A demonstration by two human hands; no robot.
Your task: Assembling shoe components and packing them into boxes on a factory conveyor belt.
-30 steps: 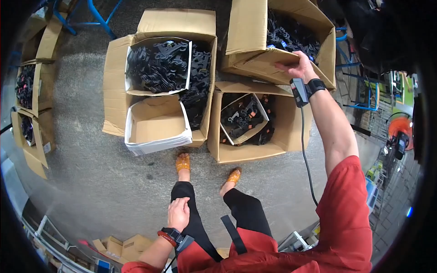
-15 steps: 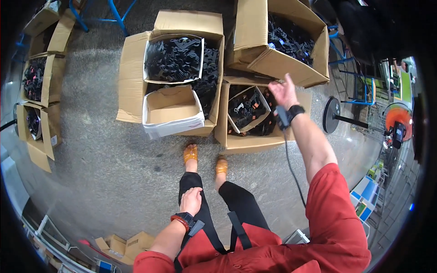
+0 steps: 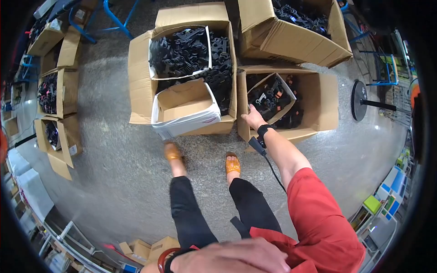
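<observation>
My right hand reaches into the lower right carton, its fingers bent over the near left corner of a white-edged inner box. That box holds black plastic hook-like pieces, a few with orange parts. More black pieces lie around it inside the carton. A small device with a cable hangs at my right wrist. Close below the view's middle is my left hand, blurred, back up, fingers stretched to the right and nothing visible in it.
Left of that carton stands a bigger carton with a full inner box of black pieces and an empty white box. Another filled carton stands behind. Smaller cartons line the left. A round black stand base sits at right.
My right hand has moved from above the right carton's far edge down to the inner box's near left corner. My left hand has left my thigh and come up. My feet have shifted.
</observation>
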